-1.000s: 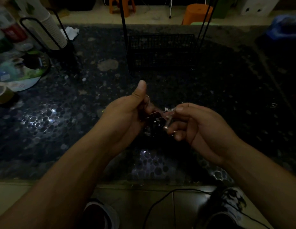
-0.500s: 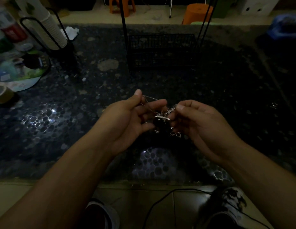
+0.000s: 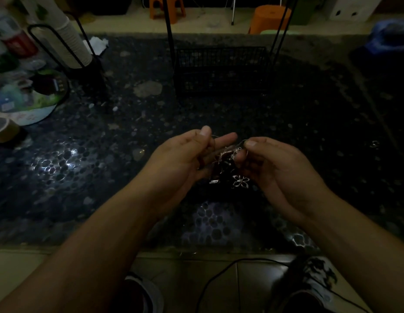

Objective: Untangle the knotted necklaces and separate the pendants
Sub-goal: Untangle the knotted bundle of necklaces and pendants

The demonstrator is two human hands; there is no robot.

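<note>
Left hand point(image 3: 183, 159) and right hand point(image 3: 271, 168), each pinching the knotted necklaces point(image 3: 225, 159) between thumb and fingers, held together above the near-edge middle of the dark pebble-textured bench point(image 3: 88, 177). Dim light hides the thin metal chains' number and crossings. Two pendants hang below the knot: one open-petalled flower pendant point(image 3: 240, 181), one small bar-like pendant point(image 3: 214, 182).

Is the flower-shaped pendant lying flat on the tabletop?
No, the flower-shaped pendant hangs in the air from the tangled necklaces held between the left hand and right hand.
</note>
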